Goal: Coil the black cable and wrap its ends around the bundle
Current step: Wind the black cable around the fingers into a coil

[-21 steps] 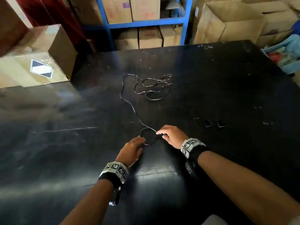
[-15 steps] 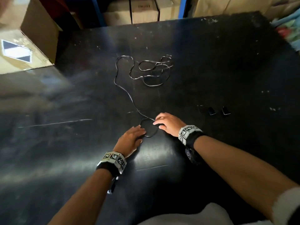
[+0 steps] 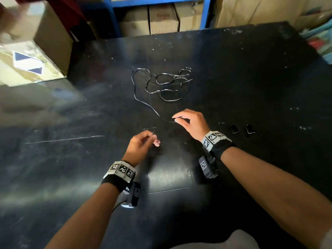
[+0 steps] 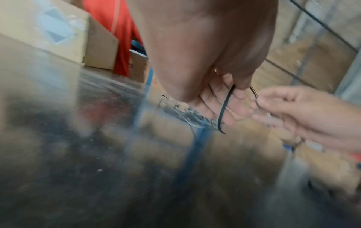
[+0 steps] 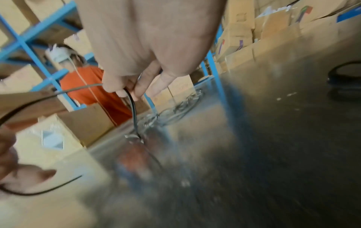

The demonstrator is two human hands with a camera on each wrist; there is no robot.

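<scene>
Both hands pinching the black cable (image 3: 151,108) mid-table: left hand (image 3: 142,146), right hand (image 3: 191,122), table edges (image 3: 179,34) well apart.

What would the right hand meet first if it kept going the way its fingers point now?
Probably the left hand: the right hand, pinching the black cable, points left across the table. Depth is unclear, so it might pass just beyond those fingers.
</scene>
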